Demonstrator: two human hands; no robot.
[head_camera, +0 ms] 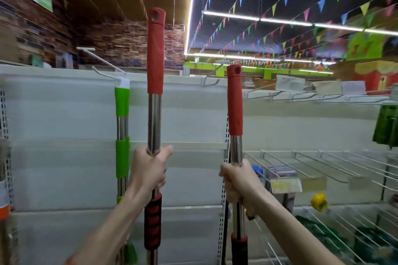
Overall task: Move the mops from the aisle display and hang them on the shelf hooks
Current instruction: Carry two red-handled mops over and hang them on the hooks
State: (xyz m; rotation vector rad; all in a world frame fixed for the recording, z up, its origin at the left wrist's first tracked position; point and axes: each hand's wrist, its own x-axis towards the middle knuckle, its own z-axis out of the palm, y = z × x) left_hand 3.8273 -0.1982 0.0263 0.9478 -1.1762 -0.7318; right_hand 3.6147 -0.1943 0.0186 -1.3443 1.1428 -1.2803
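Note:
I hold two mops upright in front of a white shelf wall. My left hand grips the steel shaft of the taller red-handled mop, whose red cap with a hanging hole rises above the shelf top. My right hand grips the shaft of the shorter red-handled mop. A green-handled mop hangs from a wire hook on the left. An empty wire hook sticks out between the two red handles. The mop heads are out of view below.
Long wire hooks with price tags line the upper right of the shelf. Lower wire racks hold small packs, a yellow item and green goods. Perforated uprights run down the panel. Pennant strings hang from the ceiling.

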